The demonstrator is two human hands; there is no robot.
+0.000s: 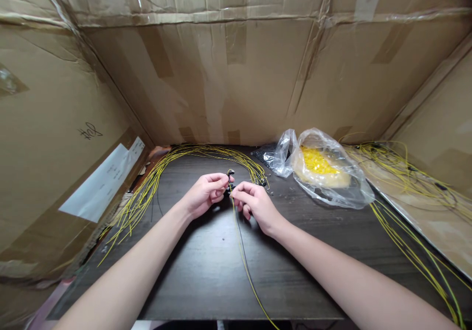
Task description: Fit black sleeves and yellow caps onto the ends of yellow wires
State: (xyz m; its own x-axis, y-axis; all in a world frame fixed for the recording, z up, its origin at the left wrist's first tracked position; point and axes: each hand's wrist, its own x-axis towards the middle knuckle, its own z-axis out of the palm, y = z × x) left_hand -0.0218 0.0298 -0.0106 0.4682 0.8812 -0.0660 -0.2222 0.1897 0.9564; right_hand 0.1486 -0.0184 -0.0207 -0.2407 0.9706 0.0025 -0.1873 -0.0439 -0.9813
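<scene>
My left hand (207,193) is closed, its thumb and forefinger pinching a small black connector (230,172) just above the middle of the table. Close beside it, my right hand (257,206) pinches the yellow and black wires (241,251) below the connector. From there the wires run down over the table's front edge. More small black parts (229,189) show between the two hands; fingers partly cover them, so their exact shape is hard to make out.
A bundle of yellow wires (158,172) arcs along the left and back of the dark table (191,276). At the back right lie a clear bag of yellow pieces (319,162) and a bag of black pieces (267,158). More yellow wires (409,172) lie right. Cardboard walls (236,84) surround the table.
</scene>
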